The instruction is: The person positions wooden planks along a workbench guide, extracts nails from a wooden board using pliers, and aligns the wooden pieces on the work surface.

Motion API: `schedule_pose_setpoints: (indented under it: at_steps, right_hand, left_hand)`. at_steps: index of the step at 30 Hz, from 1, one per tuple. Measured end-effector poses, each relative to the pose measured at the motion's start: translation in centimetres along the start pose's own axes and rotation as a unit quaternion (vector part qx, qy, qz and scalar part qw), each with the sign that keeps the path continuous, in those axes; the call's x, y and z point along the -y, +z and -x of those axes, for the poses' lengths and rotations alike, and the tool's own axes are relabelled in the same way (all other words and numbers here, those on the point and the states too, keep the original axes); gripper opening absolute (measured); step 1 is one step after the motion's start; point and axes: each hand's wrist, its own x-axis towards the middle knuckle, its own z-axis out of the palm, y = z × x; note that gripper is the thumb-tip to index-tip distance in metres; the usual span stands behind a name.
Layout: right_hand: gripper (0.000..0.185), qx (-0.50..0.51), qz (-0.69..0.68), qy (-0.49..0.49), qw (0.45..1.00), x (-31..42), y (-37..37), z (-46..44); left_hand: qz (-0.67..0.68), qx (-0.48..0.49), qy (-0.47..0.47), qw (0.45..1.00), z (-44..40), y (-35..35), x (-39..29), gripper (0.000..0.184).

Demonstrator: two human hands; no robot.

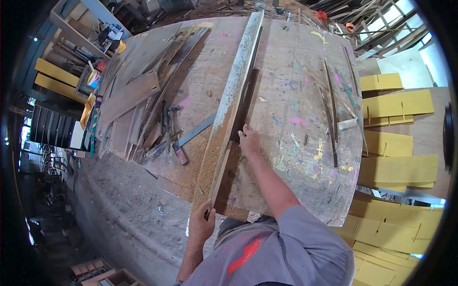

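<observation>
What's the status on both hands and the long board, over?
Left hand at near end of long board. Right hand at its right edge, farther up. Close by: flat grey strip reaching board's left edge, sawdust beside it.

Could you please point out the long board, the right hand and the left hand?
Long board (236,81): head view, whitish upper face.
Right hand (250,144): head view, back of hand.
Left hand (202,223): head view, back of hand.

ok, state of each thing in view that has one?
Long board: whitish far end, sawdust-covered near end
Left hand: closed on board's near end
Right hand: at board's right side, grip unclear
Blue-grey strip: lying, unheld
Red-ended tool: lying, unheld
Scrap planks: loosely piled
Yellow panels: slotted, overlapping
Worktable: paint-splashed, sawdusty near side
</observation>
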Motion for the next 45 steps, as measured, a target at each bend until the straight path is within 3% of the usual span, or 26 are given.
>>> schedule_pose_setpoints:
  at_steps: [1, 3, 5, 8, 10, 12, 14, 16, 19, 23, 25, 36, 45]
  right_hand:
    - [0.049, -0.040, 0.035, -0.058, 0.997, -0.5, 0.4, -0.2]
    - [0.048, -0.015, 0.035, -0.049, 0.998, -1.1, 0.4, -0.8]
    - [0.045, 0.100, -0.042, 0.075, 0.991, 2.5, -3.7, -1.6]
    - [0.039, 0.221, -0.155, 0.223, 0.937, 6.1, -10.6, -3.4]
    - [0.031, 0.066, -0.012, 0.034, 0.997, -1.1, -10.6, -6.3]
    - [0.029, -0.015, 0.059, -0.016, 0.998, -4.0, -14.2, -12.7]
    - [0.032, -0.044, 0.040, -0.045, 0.997, -5.1, -16.4, -19.8]
    - [0.035, -0.021, 0.129, -0.095, 0.987, -6.1, -15.8, -26.3]
    - [0.037, 0.062, 0.099, -0.084, 0.990, -5.8, -13.1, -33.2]
    - [0.038, 0.085, 0.066, -0.067, 0.992, -4.3, -9.4, -36.9]
    - [0.039, 0.091, 0.035, -0.044, 0.994, -4.0, -8.6, -37.4]
    - [0.040, -0.011, 0.095, -0.082, 0.992, -4.8, -6.8, -38.7]
    - [0.045, -0.065, 0.087, -0.106, 0.988, -4.7, -6.5, -38.7]
  left_hand:
    - [0.011, -0.004, -0.003, 1.000, -0.1, 0.2, 0.0, 0.039]
    - [0.013, -0.008, -0.010, 1.000, -0.4, 0.5, -0.6, 0.039]
    - [-0.008, -0.005, -0.018, 1.000, -0.5, 0.4, -1.8, 0.039]
    - [0.002, -0.016, -0.015, 1.000, -0.5, 0.9, -2.2, 0.039]
    - [0.005, -0.019, -0.021, 1.000, -0.7, 1.0, -2.4, 0.039]
    - [-0.004, -0.027, -0.020, 0.999, -0.6, 1.5, -2.2, 0.039]
    - [-0.028, -0.043, -0.008, 0.999, -0.6, 2.1, -2.0, 0.038]
    - [-0.015, -0.033, -0.048, 0.998, -0.6, 2.1, -3.7, 0.038]
    - [-0.037, -0.028, -0.060, 0.997, -0.5, 2.3, -4.2, 0.037]
    - [-0.008, -0.012, -0.120, 0.993, -1.2, 2.6, -7.0, 0.034]
    - [0.019, -0.048, -0.084, 0.995, -1.6, 3.8, -5.9, 0.036]
    - [-0.002, -0.022, -0.112, 0.993, -3.8, 4.8, -6.6, 0.040]
    - [-0.014, -0.031, -0.076, 0.996, -6.0, 5.0, -7.1, 0.043]
